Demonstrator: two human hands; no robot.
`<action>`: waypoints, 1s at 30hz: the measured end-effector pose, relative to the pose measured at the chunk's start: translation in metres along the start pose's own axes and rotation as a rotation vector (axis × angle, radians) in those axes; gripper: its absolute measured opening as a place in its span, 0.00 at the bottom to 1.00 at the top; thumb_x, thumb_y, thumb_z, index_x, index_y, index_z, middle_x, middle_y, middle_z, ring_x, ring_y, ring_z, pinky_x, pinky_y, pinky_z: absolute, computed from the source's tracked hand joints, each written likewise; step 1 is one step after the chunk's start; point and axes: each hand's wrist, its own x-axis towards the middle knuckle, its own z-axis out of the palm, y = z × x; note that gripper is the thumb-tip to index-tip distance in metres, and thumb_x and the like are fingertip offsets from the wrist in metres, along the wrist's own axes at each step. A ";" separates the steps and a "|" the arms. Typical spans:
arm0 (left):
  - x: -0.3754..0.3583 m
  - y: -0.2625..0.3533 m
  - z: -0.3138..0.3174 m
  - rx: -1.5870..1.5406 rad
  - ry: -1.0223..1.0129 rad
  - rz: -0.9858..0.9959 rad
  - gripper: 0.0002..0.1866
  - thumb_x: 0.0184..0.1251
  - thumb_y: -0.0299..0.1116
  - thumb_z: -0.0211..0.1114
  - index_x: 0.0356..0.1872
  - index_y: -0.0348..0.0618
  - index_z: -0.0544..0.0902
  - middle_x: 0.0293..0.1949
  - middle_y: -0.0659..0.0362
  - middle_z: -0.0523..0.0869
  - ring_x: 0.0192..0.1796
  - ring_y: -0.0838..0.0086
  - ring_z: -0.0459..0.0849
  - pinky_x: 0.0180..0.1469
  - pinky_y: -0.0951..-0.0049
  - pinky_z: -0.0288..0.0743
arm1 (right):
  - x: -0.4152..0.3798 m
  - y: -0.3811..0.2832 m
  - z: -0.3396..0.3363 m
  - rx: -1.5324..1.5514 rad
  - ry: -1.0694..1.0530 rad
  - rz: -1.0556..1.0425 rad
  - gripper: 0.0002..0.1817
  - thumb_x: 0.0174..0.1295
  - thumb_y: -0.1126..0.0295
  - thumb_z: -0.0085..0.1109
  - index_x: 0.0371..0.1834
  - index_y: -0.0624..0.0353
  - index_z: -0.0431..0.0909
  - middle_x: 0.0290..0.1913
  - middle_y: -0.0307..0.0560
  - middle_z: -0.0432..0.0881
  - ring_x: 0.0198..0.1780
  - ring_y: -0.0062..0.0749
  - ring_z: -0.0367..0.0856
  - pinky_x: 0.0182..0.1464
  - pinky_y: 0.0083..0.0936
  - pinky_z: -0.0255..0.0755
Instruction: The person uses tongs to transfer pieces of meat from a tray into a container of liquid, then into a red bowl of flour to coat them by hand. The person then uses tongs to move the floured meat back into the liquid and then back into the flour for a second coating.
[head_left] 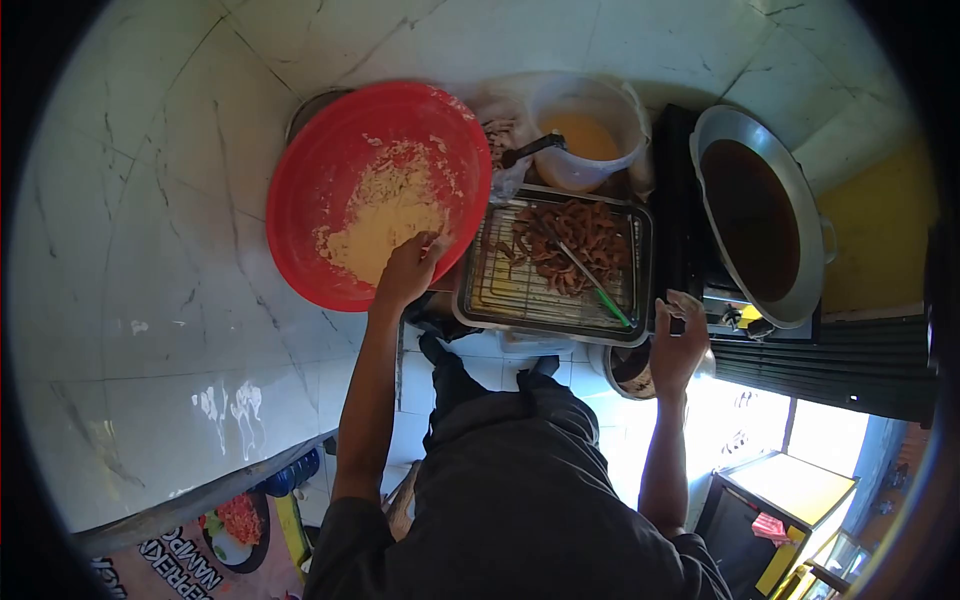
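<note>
My left hand (408,270) reaches over the near right rim of a large red basin (300,205). Its fingers are curled together at the edge of the pale flour (385,225); anything inside them is hidden. My right hand (680,340) is raised beside the right front corner of a metal tray (560,333). White flour coats its loosely bent fingers, and the thumb stands apart with nothing visible between them. Brown fried pieces (575,240) lie heaped on the tray's wire rack, with green-handled tongs (595,280) resting across them.
Right of the tray, a wide metal pan (805,215) of dark oil sits on a stove (735,315). Behind the tray are a clear tub (635,125) with yellowish liquid and a plastic bag (508,180) of pale pieces. A round container (630,375) stands below the tray.
</note>
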 end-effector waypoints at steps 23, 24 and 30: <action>-0.009 -0.092 -0.128 0.530 -0.251 -0.048 0.26 0.67 0.48 0.60 0.60 0.41 0.77 0.48 0.47 0.84 0.52 0.54 0.83 0.54 0.55 0.75 | -0.010 -0.185 0.290 0.029 -0.701 -0.258 0.09 0.60 0.73 0.62 0.41 0.67 0.80 0.38 0.65 0.81 0.39 0.59 0.82 0.40 0.43 0.75; -0.009 -0.089 -0.130 0.523 -0.261 -0.054 0.26 0.67 0.47 0.60 0.60 0.41 0.77 0.47 0.47 0.84 0.52 0.54 0.83 0.53 0.54 0.75 | -0.010 -0.186 0.291 -0.016 -0.747 -0.217 0.09 0.60 0.73 0.61 0.41 0.67 0.81 0.37 0.65 0.81 0.39 0.59 0.82 0.39 0.43 0.75; 0.014 -0.095 -0.110 0.465 -0.221 0.058 0.20 0.62 0.37 0.65 0.56 0.46 0.80 0.45 0.49 0.85 0.50 0.56 0.84 0.51 0.54 0.76 | 0.010 -0.185 0.294 -0.225 -0.622 -0.339 0.18 0.59 0.69 0.62 0.51 0.62 0.77 0.43 0.61 0.81 0.47 0.55 0.80 0.49 0.49 0.73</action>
